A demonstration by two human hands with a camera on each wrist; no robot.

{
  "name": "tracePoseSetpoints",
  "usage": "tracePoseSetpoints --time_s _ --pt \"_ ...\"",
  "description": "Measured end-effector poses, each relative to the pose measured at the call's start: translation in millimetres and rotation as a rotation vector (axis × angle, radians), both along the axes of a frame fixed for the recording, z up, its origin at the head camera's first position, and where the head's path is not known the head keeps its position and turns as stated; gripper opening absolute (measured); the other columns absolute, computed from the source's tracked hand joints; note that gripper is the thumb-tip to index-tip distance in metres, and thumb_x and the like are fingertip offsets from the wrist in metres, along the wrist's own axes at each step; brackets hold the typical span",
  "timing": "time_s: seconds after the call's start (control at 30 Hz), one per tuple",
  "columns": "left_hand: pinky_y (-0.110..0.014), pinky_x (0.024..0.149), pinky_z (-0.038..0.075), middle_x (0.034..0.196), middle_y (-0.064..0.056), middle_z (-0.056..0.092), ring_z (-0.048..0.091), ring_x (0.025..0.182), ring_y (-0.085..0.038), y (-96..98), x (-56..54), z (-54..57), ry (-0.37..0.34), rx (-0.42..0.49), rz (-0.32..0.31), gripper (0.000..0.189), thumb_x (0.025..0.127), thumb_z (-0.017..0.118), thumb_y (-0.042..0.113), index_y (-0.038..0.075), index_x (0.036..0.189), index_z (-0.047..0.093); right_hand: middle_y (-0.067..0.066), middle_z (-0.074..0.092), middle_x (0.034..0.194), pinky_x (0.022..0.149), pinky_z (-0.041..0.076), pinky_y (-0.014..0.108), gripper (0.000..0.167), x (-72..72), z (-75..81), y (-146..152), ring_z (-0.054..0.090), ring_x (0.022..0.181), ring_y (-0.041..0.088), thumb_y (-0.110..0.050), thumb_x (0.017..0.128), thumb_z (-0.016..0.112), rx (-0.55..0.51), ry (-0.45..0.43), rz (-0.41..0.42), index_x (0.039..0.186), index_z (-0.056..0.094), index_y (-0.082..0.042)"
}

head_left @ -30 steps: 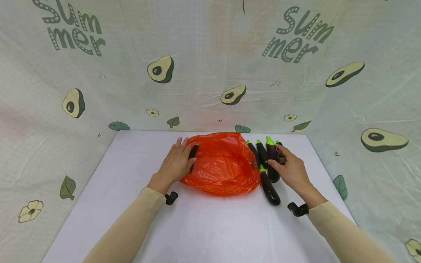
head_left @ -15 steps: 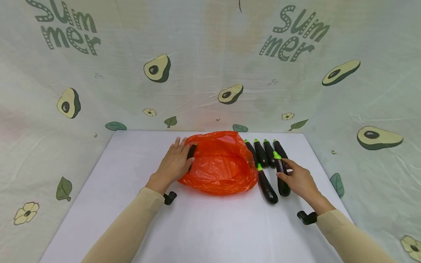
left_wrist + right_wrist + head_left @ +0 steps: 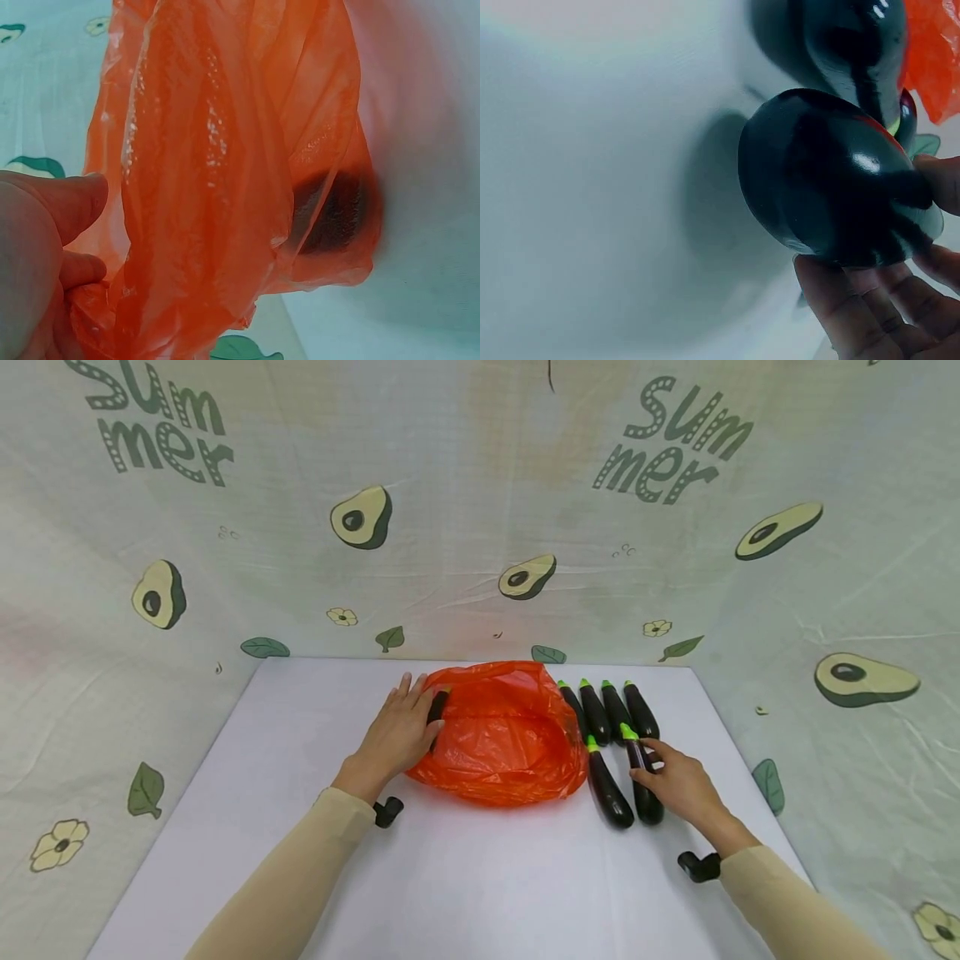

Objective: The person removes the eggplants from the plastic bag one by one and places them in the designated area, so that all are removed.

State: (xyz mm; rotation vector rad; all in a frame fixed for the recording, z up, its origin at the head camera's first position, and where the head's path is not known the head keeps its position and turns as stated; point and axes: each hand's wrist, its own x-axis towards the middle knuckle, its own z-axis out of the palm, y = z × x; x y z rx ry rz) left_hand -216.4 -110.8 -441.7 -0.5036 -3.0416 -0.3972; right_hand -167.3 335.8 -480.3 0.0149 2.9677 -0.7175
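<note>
My right hand (image 3: pixel 677 783) grips a dark, glossy eggplant (image 3: pixel 647 802) with a green cap, thumb on one side and fingers on the other. In the right wrist view that eggplant's rounded end (image 3: pixel 817 176) points toward the camera, a shadow beside it. Left of it lies another eggplant (image 3: pixel 611 793), close alongside. My left hand (image 3: pixel 395 731) holds the left rim of a red plastic bag (image 3: pixel 502 760), whose mouth gapes toward me. By the left thumb shows a dark elongated thing (image 3: pixel 438 706) at the bag's edge. Through the film in the left wrist view, a dark rounded shape (image 3: pixel 330 214) appears.
Behind the held eggplant, several more eggplants (image 3: pixel 595 710) lie in a row between the bag and the table's right side. The white table (image 3: pixel 480 893) ends at a cloth backdrop (image 3: pixel 450 527) printed with avocados, which also rises along both sides.
My right hand has drawn its eggplant out of the back row toward me and set it beside the front eggplant. The left hand and bag have stayed nearly still.
</note>
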Motion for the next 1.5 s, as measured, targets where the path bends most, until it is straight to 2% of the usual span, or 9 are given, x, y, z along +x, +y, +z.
tracePoseSetpoints --time_s 0.27,0.53,1.03,1.33,1.5 --pt "-0.055 0.132 0.015 0.174 -0.019 0.023 0.01 0.164 -0.039 -0.4 0.7 -0.7 -0.017 0.006 0.013 0.07 0.108 0.06 0.037 0.0 0.162 0.037 0.029 0.069 0.125 0.063 0.052 0.033 0.066 -0.6 -9.1 0.6 0.073 0.092 0.031 -0.029 0.095 0.075 0.003 0.005 0.01 0.148 0.052 0.004" --pt "-0.056 0.132 0.016 0.174 -0.019 0.023 0.01 0.164 -0.039 0.1 1.9 0.9 -0.021 0.015 0.016 0.07 0.107 0.061 0.035 0.0 0.162 0.037 0.03 0.068 0.127 0.065 0.055 0.035 0.067 -1.1 -7.8 -0.5 0.074 0.095 0.032 -0.03 0.096 0.074 0.0 -0.021 0.023 0.149 0.052 0.005" --pt "-0.056 0.131 0.017 0.174 -0.02 0.022 0.01 0.164 -0.04 0.0 2.2 2.4 -0.029 0.008 0.011 0.07 0.108 0.06 0.036 -0.001 0.163 0.035 0.027 0.072 0.123 0.072 0.059 0.044 0.058 -1.5 -9.4 0.7 0.075 0.099 0.037 -0.028 0.096 0.075 -0.003 0.012 0.038 0.14 0.06 0.006" --pt "-0.056 0.131 0.017 0.174 -0.02 0.022 0.009 0.164 -0.04 0.7 1.5 1.2 -0.033 0.0 0.009 0.07 0.108 0.059 0.036 -0.001 0.163 0.034 0.031 0.071 0.122 0.08 0.06 0.053 0.059 -4.4 -10.0 -0.7 0.073 0.102 0.042 -0.03 0.097 0.074 0.006 -0.032 0.028 0.14 0.06 0.007" --pt "-0.057 0.131 0.018 0.174 -0.02 0.023 0.01 0.164 -0.04 1.5 1.4 0.1 -0.03 0.006 0.012 0.07 0.108 0.06 0.035 0.0 0.163 0.035 0.03 0.073 0.117 0.08 0.06 0.054 0.057 -5.0 -13.2 0.6 0.073 0.101 0.041 -0.031 0.097 0.073 0.004 -0.029 0.027 0.137 0.062 0.007"
